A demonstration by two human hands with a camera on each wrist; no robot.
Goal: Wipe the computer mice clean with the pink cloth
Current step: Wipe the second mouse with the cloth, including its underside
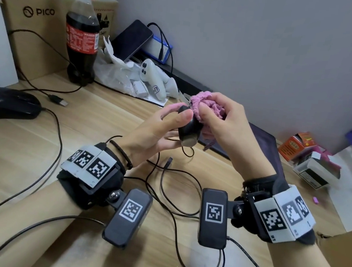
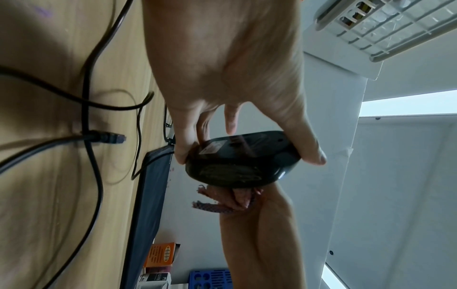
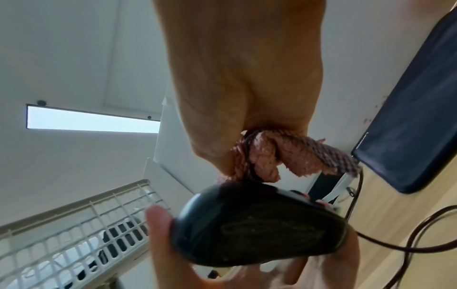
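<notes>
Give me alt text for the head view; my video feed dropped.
Above a wooden desk, the left hand grips a black mouse while the right hand presses a bunched pink cloth against its top. A second black mouse lies at far left, near a cola bottle.

Desk's kinda cluttered: a cola bottle (image 1: 82, 35) stands far left by a PICO cardboard box (image 1: 35, 29), a white controller (image 1: 155, 78) lies near a phone (image 1: 133, 39), small boxes (image 1: 300, 147) sit right.

A black wired mouse (image 1: 190, 128) is held above the desk (image 1: 25, 160), a bunched pink cloth (image 1: 204, 106) pressed against its far end (a second black mouse (image 1: 7, 102) lies far left).
</notes>
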